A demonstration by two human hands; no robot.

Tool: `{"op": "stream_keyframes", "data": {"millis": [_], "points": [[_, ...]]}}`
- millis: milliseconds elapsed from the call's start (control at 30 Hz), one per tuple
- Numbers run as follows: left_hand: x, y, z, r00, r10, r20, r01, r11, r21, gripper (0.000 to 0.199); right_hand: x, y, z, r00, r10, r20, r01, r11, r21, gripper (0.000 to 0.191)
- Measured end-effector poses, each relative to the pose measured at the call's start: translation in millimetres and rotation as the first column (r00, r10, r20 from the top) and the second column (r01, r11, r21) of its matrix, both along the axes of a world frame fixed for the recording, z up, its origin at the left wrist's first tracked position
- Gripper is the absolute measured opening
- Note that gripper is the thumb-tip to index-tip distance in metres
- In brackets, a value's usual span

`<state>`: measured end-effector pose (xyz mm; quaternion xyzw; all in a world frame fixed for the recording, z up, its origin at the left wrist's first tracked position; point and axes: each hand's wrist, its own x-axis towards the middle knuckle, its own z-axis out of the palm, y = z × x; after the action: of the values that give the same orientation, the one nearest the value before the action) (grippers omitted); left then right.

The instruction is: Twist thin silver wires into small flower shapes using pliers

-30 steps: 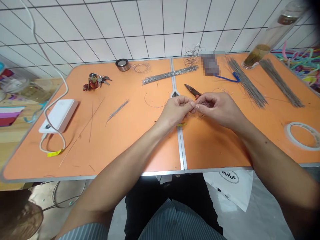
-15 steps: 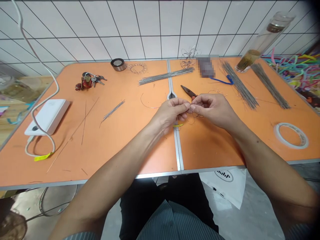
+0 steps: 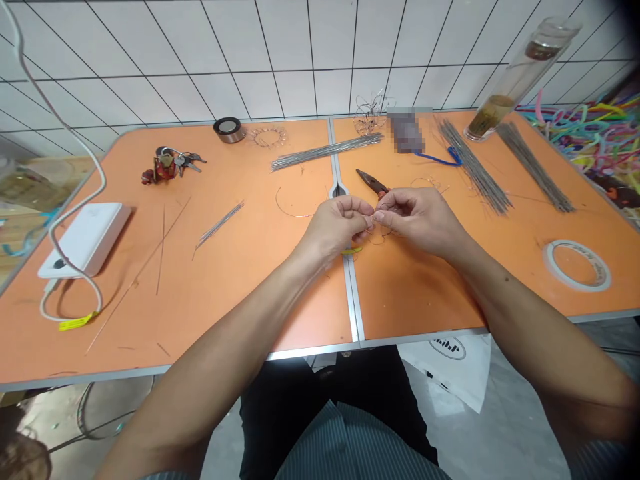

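Note:
My left hand (image 3: 336, 223) and my right hand (image 3: 420, 217) meet fingertip to fingertip just above the table, near its middle seam. Both are closed in a pinch on a thin wire (image 3: 384, 235), whose fine loops hang below the fingers; its exact shape is partly hidden. Behind my right fingers lie pliers (image 3: 371, 180) with dark jaws and reddish handles, partly covered by the hand. A white-edged tool (image 3: 339, 189) pokes out beyond my left hand, and a small yellow piece (image 3: 352, 251) shows under it. One curved wire (image 3: 283, 208) lies left of my left hand.
Bundles of straight wire (image 3: 325, 152) (image 3: 475, 167) (image 3: 537, 167) lie toward the back. Around them are black tape (image 3: 229, 130), keys (image 3: 173, 165), a tilted clear tube (image 3: 520, 80) and a white tape ring (image 3: 550, 257). A power bank (image 3: 85, 240) with cable sits left.
The view has shifted slightly, so the table things appear a little further left. My hands stay together at the wire; the left fingers have changed their bend slightly.

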<state>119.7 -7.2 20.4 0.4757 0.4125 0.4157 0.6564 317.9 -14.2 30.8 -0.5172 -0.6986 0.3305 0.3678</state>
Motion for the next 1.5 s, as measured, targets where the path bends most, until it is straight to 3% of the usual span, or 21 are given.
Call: {"op": "stream_keyframes", "data": {"millis": [133, 367, 633, 800, 967, 1300, 1500], "points": [[-1.2, 0.9, -0.3, 0.992, 0.033, -0.126, -0.013, 0.988, 0.152, 0.018, 4.2, 1.9, -2.0, 0.999, 0.037, 0.032, -0.036, 0.999, -0.011, 0.017], [-3.1, 1.1, 3.7, 0.992, 0.093, -0.082, -0.089, 0.995, 0.048, 0.021, 4.3, 3.5, -0.2, 1.000, -0.003, -0.017, 0.002, 0.998, -0.059, 0.013], [-3.9, 3.7, 1.0, 0.997, 0.045, -0.063, -0.049, 0.998, -0.049, 0.015, -0.2, 1.0, -1.2, 0.998, -0.056, 0.031, 0.056, 0.998, 0.015, 0.008], [-2.7, 1.6, 3.7, 0.996, 0.038, -0.081, -0.041, 0.999, -0.031, 0.004, -0.9, -0.5, -3.2, 0.996, -0.052, 0.067, 0.048, 0.997, 0.064, 0.009], [-1.8, 0.4, 3.5, 0.987, 0.052, -0.152, -0.049, 0.999, 0.023, 0.010, -2.3, -1.9, -2.7, 0.995, -0.066, 0.072, 0.060, 0.995, 0.085, 0.009], [2.5, -1.3, 6.8, 0.978, 0.127, -0.166, -0.116, 0.990, 0.075, 0.010, -8.0, -3.0, -2.2, 0.998, -0.012, 0.058, 0.011, 1.000, 0.010, 0.016], [1.9, -0.1, 0.9, 0.984, 0.118, -0.133, -0.107, 0.990, 0.087, 0.007, -12.2, -5.0, 0.5, 0.994, -0.084, -0.074, 0.079, 0.994, -0.072, 0.017]]}}
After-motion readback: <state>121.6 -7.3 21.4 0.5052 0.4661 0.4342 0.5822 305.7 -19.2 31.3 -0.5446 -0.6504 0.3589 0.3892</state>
